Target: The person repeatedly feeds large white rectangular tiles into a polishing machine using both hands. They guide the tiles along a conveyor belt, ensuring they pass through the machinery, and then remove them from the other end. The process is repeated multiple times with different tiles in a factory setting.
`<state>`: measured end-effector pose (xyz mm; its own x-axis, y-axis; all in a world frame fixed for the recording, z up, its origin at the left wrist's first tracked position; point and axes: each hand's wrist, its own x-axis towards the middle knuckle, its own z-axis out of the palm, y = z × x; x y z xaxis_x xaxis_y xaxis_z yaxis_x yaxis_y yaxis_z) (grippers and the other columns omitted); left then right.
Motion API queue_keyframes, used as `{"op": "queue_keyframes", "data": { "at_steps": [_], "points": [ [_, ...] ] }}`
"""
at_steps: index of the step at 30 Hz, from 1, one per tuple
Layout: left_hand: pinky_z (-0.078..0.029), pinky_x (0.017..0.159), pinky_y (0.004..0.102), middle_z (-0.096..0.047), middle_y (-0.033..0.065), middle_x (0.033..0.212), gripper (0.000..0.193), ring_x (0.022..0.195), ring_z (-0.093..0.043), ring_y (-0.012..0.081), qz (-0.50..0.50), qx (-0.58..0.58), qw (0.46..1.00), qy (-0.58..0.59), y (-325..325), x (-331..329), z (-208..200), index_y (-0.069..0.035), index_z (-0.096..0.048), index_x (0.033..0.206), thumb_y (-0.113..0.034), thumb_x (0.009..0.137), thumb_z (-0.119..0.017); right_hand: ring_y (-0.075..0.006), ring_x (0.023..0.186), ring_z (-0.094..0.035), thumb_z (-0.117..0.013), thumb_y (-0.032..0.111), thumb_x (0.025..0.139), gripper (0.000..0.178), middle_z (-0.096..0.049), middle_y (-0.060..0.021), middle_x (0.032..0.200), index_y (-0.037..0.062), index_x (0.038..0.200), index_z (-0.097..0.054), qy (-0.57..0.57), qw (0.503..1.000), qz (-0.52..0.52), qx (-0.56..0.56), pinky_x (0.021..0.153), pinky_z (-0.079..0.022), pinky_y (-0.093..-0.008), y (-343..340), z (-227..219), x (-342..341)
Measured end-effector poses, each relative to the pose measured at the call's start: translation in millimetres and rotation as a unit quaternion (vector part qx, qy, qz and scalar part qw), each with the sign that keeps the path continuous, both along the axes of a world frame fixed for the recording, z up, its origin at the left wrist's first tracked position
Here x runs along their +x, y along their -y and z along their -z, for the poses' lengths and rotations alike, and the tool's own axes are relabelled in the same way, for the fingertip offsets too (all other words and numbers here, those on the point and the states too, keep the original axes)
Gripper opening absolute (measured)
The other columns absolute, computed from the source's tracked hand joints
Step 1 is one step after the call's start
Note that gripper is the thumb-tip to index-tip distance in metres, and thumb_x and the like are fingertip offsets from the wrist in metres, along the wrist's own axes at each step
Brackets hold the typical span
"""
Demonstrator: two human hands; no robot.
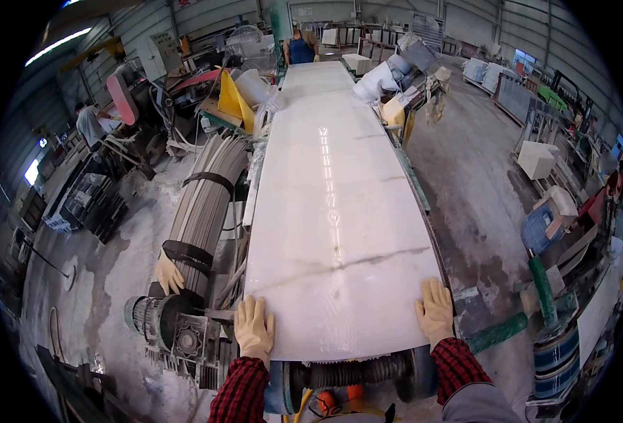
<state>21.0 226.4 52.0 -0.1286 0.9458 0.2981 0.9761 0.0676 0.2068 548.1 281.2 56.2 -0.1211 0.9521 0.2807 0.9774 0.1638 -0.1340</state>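
Note:
A long white stone slab [325,296] with grey veins stretches away from me, its polished top reflecting a line of light. At its near left corner lies my left hand [254,329] in a cream glove, fingers stretched forward along the edge. Opposite it, my right hand [435,312], also gloved, rests on the right edge with its fingers extended. Both palms face down, and neither hand is wrapped round anything that I can see. Below the slab's near end is a dark ribbed roller [350,371] between blue side parts.
A motor with gearbox [160,321] and a strapped bundle of strips [209,204] stand left, a loose glove [169,273] on the bundle. A person in a blue apron [301,48] stands at the slab's far end. Right are a green pipe [498,333] and blue drum [557,366].

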Motion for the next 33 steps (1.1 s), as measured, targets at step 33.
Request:
{"op": "queue_keyframes", "data": {
  "at_steps": [33],
  "points": [
    [-0.042,0.139,0.0612,-0.06,0.0252,0.178,0.057,0.167,-0.051,0.0503,0.004,-0.002,1.0,0.025,15,1,-4,-0.007,-0.067,0.165,-0.029,0.113,-0.077,-0.0471,0.163,-0.055,-0.07,0.02,0.114,0.051,-0.063,-0.0247,0.173,0.0039,0.162,-0.069,-0.057,0.998,-0.011,0.024,0.141,-0.041,-0.061,15,9,6]
  ]
}}
